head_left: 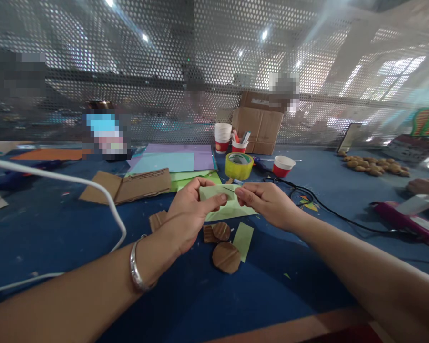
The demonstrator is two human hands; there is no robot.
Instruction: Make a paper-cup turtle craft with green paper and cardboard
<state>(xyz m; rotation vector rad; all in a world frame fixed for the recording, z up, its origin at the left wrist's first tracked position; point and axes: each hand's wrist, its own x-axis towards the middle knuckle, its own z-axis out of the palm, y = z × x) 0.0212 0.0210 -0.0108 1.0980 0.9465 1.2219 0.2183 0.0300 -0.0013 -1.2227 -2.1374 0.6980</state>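
Note:
My left hand (193,205) grips a piece of light green paper (212,192), its thumb lying across the front. At the paper's right end, the fingertips of my right hand (262,197) are pinched together on it. A thin dark line runs along the paper by those fingertips; whether it is an edge or a separate thing, I cannot tell. Beneath the hands lies another light green sheet (232,211). Closer to me are a large cardboard disc (226,257), a small cardboard disc (221,231) on a cardboard piece (209,234), and a light green strip (243,240).
Yellow tape (239,166), stacked paper cups (221,138), a cup of markers (240,145) and a red-and-white cup (283,166) stand behind. Folded cardboard (143,186) and coloured sheets (178,156) lie left. A white cable (75,180) arcs leftward; a black cable (336,214) runs right.

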